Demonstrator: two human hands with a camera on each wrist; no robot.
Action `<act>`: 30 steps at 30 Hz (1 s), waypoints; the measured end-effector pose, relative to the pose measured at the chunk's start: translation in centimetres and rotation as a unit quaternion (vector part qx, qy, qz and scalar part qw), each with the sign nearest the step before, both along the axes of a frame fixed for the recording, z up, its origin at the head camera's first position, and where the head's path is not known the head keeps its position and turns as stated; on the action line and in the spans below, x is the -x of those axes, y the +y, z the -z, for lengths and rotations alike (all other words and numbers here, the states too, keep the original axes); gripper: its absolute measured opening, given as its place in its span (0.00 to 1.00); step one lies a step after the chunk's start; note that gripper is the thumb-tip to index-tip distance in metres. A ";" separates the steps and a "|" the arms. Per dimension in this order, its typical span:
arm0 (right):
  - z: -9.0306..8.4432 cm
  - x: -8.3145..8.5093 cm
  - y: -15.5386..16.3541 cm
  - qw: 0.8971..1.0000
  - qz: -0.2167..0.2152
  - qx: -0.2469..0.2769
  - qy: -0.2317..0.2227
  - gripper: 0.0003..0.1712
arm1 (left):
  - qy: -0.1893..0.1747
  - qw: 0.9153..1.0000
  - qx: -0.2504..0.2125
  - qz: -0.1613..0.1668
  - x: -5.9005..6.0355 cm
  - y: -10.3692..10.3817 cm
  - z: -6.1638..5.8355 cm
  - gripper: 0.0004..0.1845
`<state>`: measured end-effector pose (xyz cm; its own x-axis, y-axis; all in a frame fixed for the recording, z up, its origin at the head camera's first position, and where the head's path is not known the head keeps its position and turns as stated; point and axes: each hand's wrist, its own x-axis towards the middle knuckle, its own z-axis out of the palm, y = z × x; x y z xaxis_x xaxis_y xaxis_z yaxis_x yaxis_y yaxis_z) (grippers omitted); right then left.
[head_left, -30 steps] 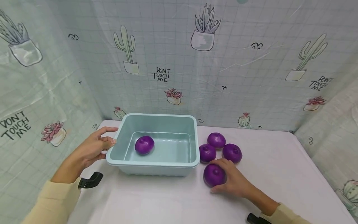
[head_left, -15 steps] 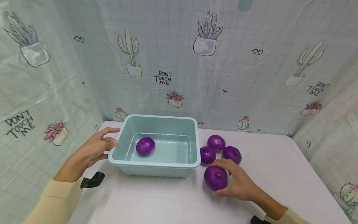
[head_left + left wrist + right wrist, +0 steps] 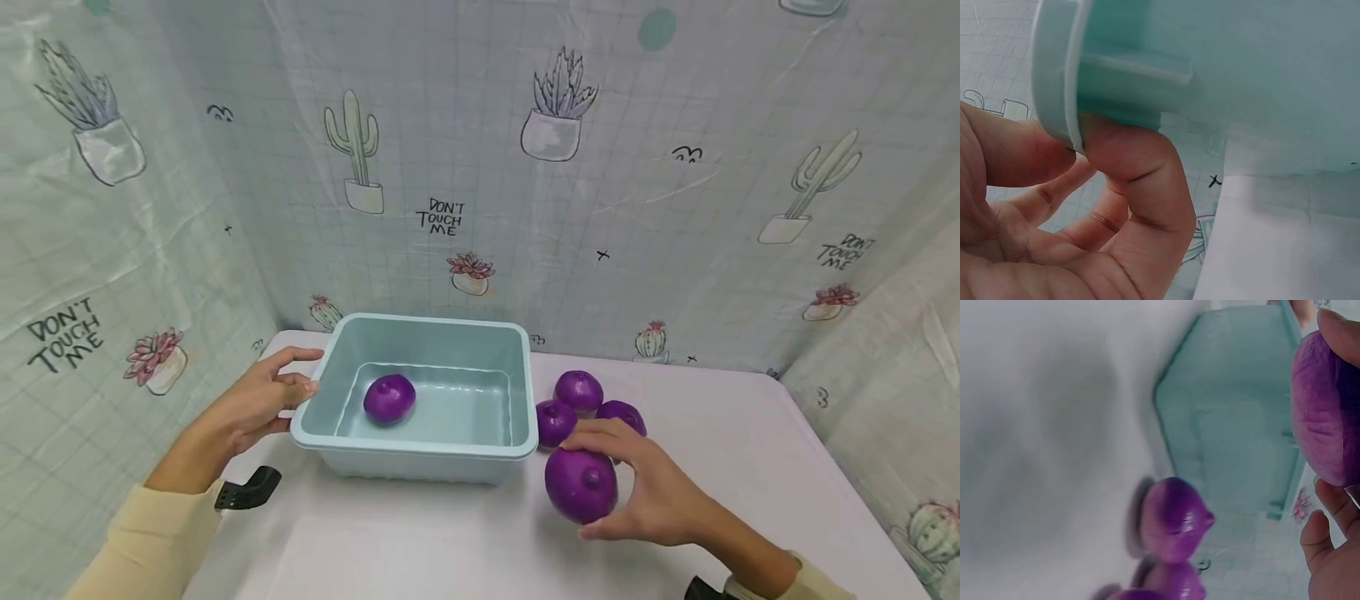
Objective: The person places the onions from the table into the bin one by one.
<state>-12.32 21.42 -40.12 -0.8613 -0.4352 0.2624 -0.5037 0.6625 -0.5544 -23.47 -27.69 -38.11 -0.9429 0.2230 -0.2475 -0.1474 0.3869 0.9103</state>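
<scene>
My right hand (image 3: 645,483) grips a round purple onion (image 3: 579,487) with a small nub, fingers over its far side and thumb at its near side. In the right wrist view the held onion (image 3: 1322,409) is up off the table. My left hand (image 3: 258,404) pinches the left rim of a pale blue-green plastic basin (image 3: 420,447). In the left wrist view the thumb and a bent finger (image 3: 1160,181) meet at the basin's rim (image 3: 1054,75). One purple onion (image 3: 389,398) lies inside the basin, toward its left.
Three more onions sit clustered right of the basin: a near one (image 3: 556,423), a back one (image 3: 578,390) and a right one (image 3: 622,414) partly behind my right hand. A cactus-print sheet (image 3: 480,167) walls in the white table (image 3: 420,542) at the back and sides.
The right hand has raised the onion off the table and drawn it slightly nearer. The left hand keeps its pinch on the basin's rim. The head view has tilted up a little.
</scene>
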 end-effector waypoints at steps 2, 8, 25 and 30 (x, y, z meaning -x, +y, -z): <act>-0.6 0.1 -0.3 1.000 -0.013 0.002 0.002 0.49 | -0.001 1.000 -0.001 -0.001 0.0 -0.1 0.1 0.35; -1.7 0.7 -1.1 0.998 -0.058 0.016 0.018 0.48 | -0.009 1.000 -0.001 -0.009 -0.1 -0.2 0.2 0.36; -5.4 4.4 -5.3 0.986 -0.165 0.005 0.034 0.48 | 0.001 1.000 -0.005 -0.013 -0.1 0.2 0.2 0.34; -6.2 5.5 -6.9 0.981 -0.193 0.016 0.019 0.48 | -0.005 1.000 -0.008 -0.014 -0.2 0.0 0.2 0.34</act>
<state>-17.82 14.54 -33.97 -0.6228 -0.7183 0.3101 -0.7344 0.4000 -0.5483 -23.27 -27.71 -38.33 -0.9463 0.2012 -0.2532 -0.1667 0.3674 0.9150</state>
